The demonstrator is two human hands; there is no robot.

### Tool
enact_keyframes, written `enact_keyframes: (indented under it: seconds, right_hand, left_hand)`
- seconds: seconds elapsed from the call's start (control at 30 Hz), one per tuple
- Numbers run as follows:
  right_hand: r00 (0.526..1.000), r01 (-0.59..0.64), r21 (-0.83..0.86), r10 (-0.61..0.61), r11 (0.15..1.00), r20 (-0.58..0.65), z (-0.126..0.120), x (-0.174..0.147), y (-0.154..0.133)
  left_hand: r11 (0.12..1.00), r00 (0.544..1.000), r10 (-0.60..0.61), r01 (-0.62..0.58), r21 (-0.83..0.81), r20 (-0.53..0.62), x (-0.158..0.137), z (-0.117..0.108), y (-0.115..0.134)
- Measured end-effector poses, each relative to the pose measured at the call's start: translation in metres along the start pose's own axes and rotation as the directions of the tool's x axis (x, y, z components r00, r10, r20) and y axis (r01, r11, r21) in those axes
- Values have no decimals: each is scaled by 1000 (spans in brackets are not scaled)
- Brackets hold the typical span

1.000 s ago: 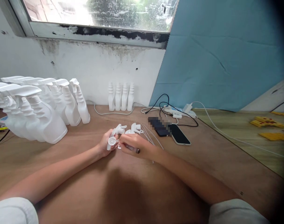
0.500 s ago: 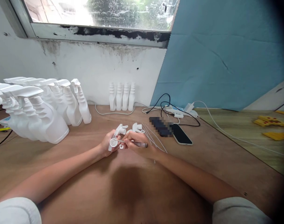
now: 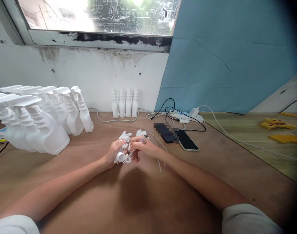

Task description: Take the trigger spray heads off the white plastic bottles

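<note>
My left hand (image 3: pixel 112 153) is closed around a white spray trigger head (image 3: pixel 121 157), whose round collar faces me. Held in the fingers of my right hand (image 3: pixel 144 147) is a screwdriver (image 3: pixel 143 139) with a see-through handle. Its thin metal shaft slants down to the left, and the tip is close to the collar; whether they touch I cannot tell. More small white plastic parts lie just behind and below the fingers, partly hidden. Another white trigger head (image 3: pixel 140 132) sits behind my right hand. Thin white tubes (image 3: pixel 159 164) lie on the table beside it.
White spray bottles (image 3: pixel 53 136) with trigger heads stand in rows on the left. Several small white bottles (image 3: pixel 125 105) without heads line the wall. Two phones, one (image 3: pixel 187 140) with a pale edge, lie right of my hands, near cables and a power strip (image 3: pixel 187 115).
The screwdriver has swung from lying nearly level to a steep slant, handle up and tip down. My right hand has turned with it, and the trigger head in my left hand has tilted.
</note>
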State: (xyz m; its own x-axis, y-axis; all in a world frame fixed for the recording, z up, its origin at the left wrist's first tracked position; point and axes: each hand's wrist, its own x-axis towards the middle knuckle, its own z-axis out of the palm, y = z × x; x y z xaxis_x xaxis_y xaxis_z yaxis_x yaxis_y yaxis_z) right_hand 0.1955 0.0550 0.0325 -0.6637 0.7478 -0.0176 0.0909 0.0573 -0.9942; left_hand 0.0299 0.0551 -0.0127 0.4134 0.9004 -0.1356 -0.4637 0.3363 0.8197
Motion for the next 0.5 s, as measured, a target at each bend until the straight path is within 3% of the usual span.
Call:
enact_keyframes:
  seconds: [0.1, 0.3, 0.4, 0.5]
  right_hand:
    - [996, -82, -120, 80, 989, -28, -5, -4, -4]
    - [996, -67, -299, 47, 952, -73, -9, -13, -12]
    - [997, -46, -507, 12, 861, -70, -7, -14, -12]
    - [995, -44, -608, -21, 793, -99, -8, -13, -10]
  left_hand:
    - [979, 990, 125, -112, 170, -66, 1, -2, -1]
    - [879, 934, 330, -250, 406, -138, 2, -7, 0]
    - [834, 918, 370, -261, 486, -141, 5, -14, 3]
    - [818, 917, 365, -232, 526, -164, 14, -25, 7]
